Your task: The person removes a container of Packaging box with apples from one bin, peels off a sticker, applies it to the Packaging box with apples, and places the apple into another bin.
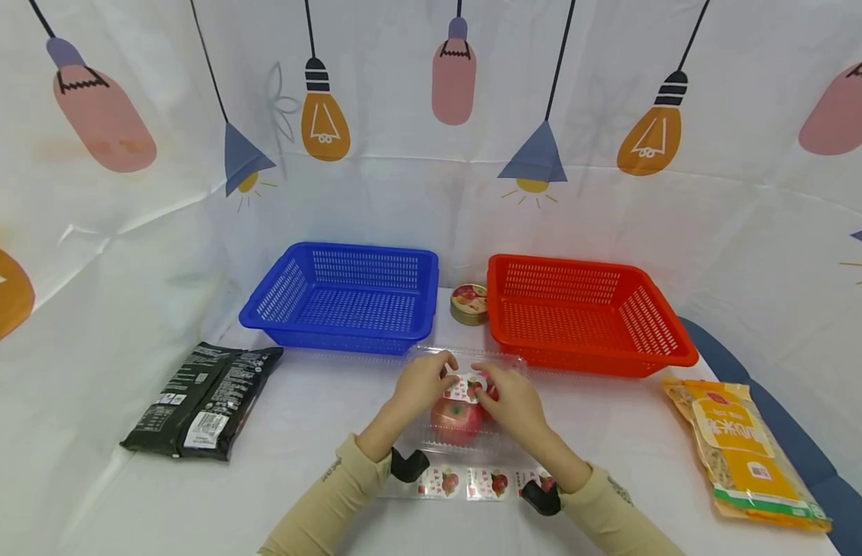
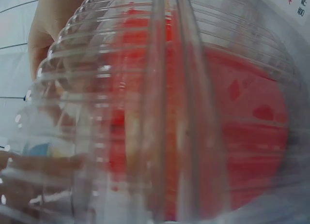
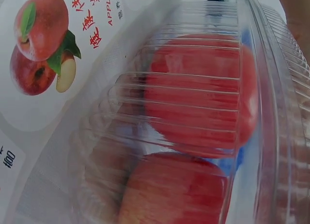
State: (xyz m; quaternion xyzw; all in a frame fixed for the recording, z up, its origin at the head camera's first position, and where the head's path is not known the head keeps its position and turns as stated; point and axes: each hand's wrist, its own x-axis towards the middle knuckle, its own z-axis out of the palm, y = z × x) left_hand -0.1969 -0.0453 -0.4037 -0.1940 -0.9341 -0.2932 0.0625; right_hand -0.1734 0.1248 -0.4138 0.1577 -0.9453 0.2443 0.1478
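A clear plastic clamshell box (image 1: 425, 443) with red apples (image 1: 456, 422) in it stands in front of me, between my hands. Over the apples lies a white label (image 1: 460, 388) printed with an apple picture. My left hand (image 1: 419, 384) pinches the label's left side between thumb and fingers. At its right side my right hand (image 1: 516, 400) does the same. Whether the label touches the lid, I cannot tell. Through the ridged box wall, the right wrist view shows two apples (image 3: 198, 96); the left wrist view shows blurred red fruit (image 2: 252, 132).
Several apple labels (image 1: 488, 484) lie in a row nearer me. Behind the box stand a blue basket (image 1: 354, 344), a round tin (image 1: 469, 303) and a red basket (image 1: 584, 359). A black packet (image 1: 205, 401) lies at left, a yellow food bag (image 1: 747, 452) at right.
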